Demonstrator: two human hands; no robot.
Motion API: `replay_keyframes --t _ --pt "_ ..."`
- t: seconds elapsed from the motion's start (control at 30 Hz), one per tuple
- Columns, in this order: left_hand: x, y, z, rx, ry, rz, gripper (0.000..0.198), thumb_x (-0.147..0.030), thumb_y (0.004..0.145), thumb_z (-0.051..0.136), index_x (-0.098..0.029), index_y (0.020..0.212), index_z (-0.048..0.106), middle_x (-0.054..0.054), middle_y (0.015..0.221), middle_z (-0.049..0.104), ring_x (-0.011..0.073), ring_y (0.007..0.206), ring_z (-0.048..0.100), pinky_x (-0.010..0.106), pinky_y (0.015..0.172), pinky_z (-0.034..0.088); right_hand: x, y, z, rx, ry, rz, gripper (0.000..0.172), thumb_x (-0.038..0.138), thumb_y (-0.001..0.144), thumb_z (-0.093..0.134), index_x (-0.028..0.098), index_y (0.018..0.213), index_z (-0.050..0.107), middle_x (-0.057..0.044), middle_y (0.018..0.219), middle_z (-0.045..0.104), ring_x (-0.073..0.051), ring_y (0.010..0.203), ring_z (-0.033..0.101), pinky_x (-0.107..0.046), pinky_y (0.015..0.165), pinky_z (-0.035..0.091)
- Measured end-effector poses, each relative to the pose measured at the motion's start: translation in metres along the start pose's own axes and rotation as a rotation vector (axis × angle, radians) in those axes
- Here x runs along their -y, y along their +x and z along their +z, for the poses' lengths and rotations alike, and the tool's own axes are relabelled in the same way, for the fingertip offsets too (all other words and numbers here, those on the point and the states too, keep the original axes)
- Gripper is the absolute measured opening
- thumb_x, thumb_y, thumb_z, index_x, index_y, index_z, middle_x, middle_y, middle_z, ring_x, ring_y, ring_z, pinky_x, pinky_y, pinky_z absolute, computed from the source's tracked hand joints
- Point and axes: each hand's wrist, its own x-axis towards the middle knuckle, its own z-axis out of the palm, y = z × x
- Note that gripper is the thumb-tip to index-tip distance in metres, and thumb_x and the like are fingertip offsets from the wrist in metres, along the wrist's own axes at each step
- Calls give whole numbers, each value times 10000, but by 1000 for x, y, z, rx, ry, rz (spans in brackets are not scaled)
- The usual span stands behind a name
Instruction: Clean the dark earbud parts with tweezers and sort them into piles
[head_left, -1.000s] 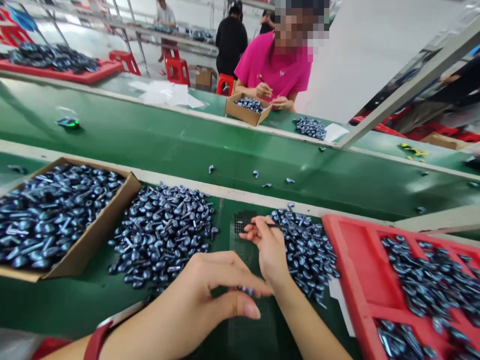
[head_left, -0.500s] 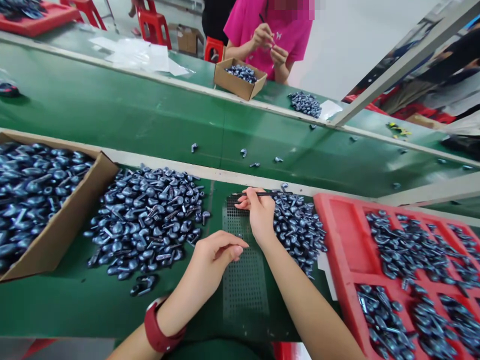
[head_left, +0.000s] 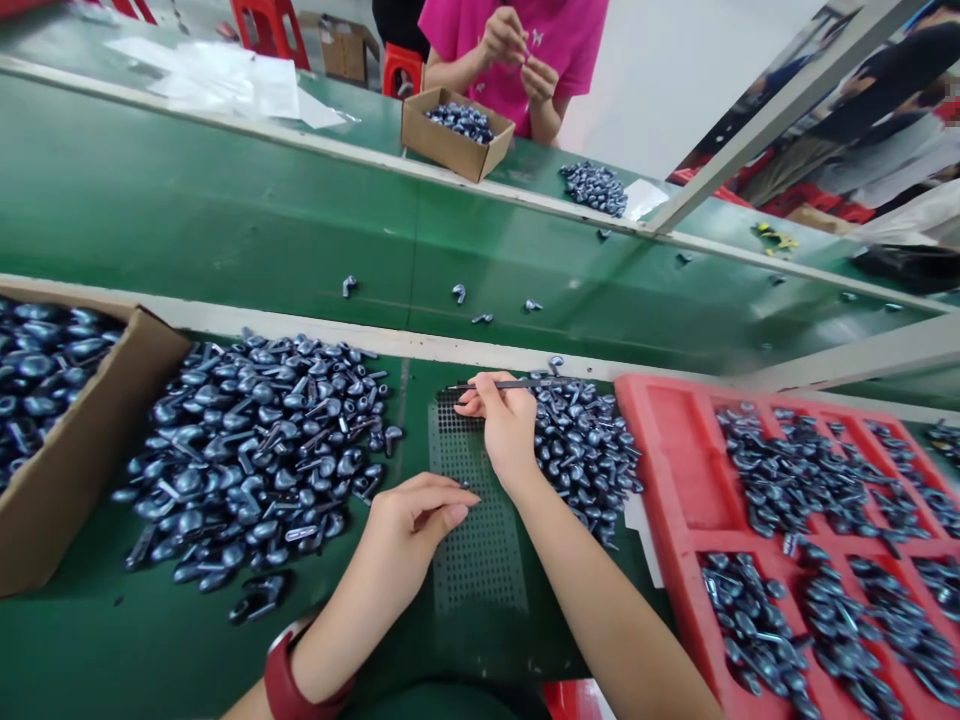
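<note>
A slim black pen-like tool (head_left: pixel 510 384) lies almost level across the frame, its tip pointing left over a dark perforated plate (head_left: pixel 476 540) on the belt. The person's right hand (head_left: pixel 504 430) pinches it firmly between thumb and fingers, the hand angled up from the lower right. The left hand (head_left: pixel 416 515), with a red wristband (head_left: pixel 281 680) at its wrist, hovers over the plate's left edge, fingers loosely curled; whether it holds anything is too small to tell. Compared with a second earlier, the left hand has drawn back from the right wrist and now sits just beside it.

Heaps of blue-grey metal parts flank the plate: a large heap (head_left: pixel 255 460) at left and a smaller one (head_left: pixel 585 460) at right. A red foam tray (head_left: pixel 652 470) filled with more parts fills the lower right, and a brown cardboard box (head_left: pixel 112 420) of parts sits at the left edge. A few stray parts (head_left: pixel 459 293) dot the green conveyor belt (head_left: pixel 225 220) beyond. At top centre, a co-worker in a pink T-shirt (head_left: pixel 510 50) works with both hands behind a cardboard box of parts (head_left: pixel 450 150). Red plastic stools (head_left: pixel 266 25) stand at upper left.
</note>
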Motion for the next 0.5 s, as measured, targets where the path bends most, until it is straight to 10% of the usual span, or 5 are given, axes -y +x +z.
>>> replay_keyframes --t 0.5 --pt "-14 -10 -11 -86 -264 -134 176 -281 807 646 -196 914 757 63 928 767 183 826 687 277 749 545 35 -21 -1 -45 240 0 107 247 887 574 157 881 631 35 597 645 -101 527 584 -307 674 548"
